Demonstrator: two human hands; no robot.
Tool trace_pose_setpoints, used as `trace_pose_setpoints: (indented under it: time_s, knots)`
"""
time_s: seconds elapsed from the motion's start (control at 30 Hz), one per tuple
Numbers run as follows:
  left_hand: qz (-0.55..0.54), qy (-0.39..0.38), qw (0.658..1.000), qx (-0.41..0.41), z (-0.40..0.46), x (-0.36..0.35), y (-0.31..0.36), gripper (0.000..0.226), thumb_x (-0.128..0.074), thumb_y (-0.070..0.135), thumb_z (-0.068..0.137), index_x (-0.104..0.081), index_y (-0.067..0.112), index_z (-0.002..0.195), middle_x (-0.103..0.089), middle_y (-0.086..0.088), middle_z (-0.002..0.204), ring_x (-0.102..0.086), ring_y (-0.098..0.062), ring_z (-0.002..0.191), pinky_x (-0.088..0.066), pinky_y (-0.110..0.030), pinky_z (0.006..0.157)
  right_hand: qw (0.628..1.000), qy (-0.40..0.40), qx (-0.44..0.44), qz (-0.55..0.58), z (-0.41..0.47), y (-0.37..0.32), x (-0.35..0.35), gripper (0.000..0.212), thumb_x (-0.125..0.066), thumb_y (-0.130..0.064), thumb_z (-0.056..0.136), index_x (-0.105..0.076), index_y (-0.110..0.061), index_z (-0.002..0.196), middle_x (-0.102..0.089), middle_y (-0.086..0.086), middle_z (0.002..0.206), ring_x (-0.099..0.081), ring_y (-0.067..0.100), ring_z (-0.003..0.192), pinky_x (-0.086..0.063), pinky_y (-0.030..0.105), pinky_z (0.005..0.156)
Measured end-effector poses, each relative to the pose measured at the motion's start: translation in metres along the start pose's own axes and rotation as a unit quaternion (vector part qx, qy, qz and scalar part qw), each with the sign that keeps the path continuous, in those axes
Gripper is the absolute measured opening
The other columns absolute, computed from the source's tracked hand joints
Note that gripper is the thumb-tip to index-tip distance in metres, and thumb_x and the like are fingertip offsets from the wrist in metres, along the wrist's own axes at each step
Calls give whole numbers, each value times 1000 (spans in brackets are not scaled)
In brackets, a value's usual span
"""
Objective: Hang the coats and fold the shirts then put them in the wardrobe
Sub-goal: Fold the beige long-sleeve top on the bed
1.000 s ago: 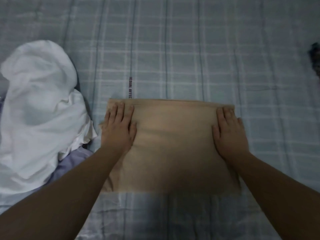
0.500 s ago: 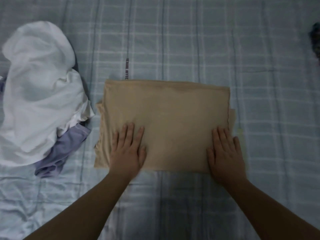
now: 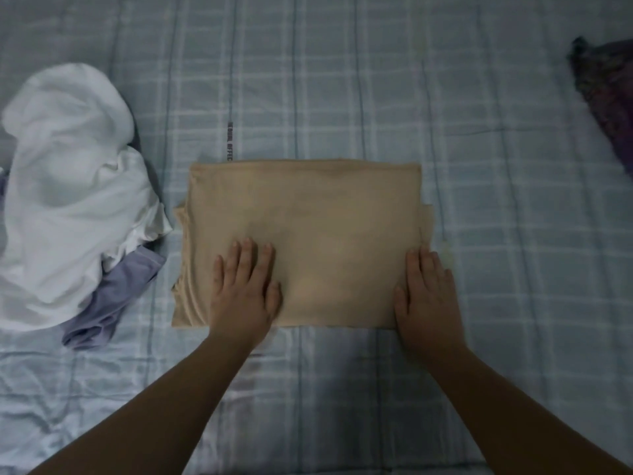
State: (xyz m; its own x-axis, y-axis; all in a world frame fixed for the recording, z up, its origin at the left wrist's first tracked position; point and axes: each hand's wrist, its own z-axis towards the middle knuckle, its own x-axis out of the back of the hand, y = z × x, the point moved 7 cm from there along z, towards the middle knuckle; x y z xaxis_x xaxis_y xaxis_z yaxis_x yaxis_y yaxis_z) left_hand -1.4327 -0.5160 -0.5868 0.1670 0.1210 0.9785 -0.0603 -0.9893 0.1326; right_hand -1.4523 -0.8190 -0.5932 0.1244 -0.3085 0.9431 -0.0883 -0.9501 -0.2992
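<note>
Tan folded shirt [image 3: 308, 231] lies under flat fingers [image 3: 246, 258] of both hands.

Under both palms: folded shirt [image 3: 308, 234], uniform tan-beige, no print or pattern, slightly darker shading toward its middle. Beneath it and all around the hands: bed sheet [image 3: 376, 97], pale grey-blue ground with a plaid grid of lighter whitish bands and thin darker blue-grey lines; one dark line beyond the left hand [image 3: 243, 293] carries small dark lettering, too blurred to read. Left of the left hand: crumpled garment [image 3: 68, 186], plain white, grey in its folds. Just beside and partly under that one: lavender cloth [image 3: 113, 303], pale violet-blue, unpatterned. Far beyond the right hand [image 3: 428, 296], to its right: dark cloth [image 3: 606, 94], deep purple-black, faint mottled pattern, detail not resolvable.
</note>
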Motion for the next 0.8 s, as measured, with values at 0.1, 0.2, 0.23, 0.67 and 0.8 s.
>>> trace_pose_setpoints:
  time_s: [0.1,0.2,0.23,0.67,0.8]
  knots:
    - [0,-14,999,-39,9,0,35,60,-33,42,96,-32,22,153,-26,-13,160,-19,-32,149,-14,-54,120,999,-1,-4,40,-11,3,3,65,-48,-22,91,-32,-3,151,-32,21,156,-29,38,144,-16,43,119]
    - [-17,-16,997,-75,16,-2,69,61,-37,40,95,-32,23,153,-27,-11,160,-20,-32,149,-16,-53,119,988,-7,-56,141,-23,10,3,70,-51,-19,88,-29,-8,153,-21,15,162,-23,29,147,-14,30,120]
    - [-26,-17,995,-96,17,-4,82,61,-38,39,95,-32,21,153,-28,-12,160,-20,-33,149,-17,-53,119,979,-3,-84,187,-27,13,3,72,-52,-18,86,-29,-10,153,-19,12,163,-22,26,147,-14,28,119]
    - [-58,-127,944,-299,96,3,239,65,-52,8,89,-35,29,148,-25,-2,160,-36,-30,134,-35,-41,110,884,-10,-345,314,-32,36,15,50,-68,-29,86,-50,-11,129,-64,5,108,-62,28,107,-47,34,89]
    - [-37,-240,911,-333,124,-8,260,64,-49,6,92,-38,35,148,-17,-1,163,-27,-29,145,-28,-43,116,878,-37,-370,303,-26,40,12,39,-64,-40,86,-55,-19,117,-68,3,100,-64,30,101,-50,38,86]
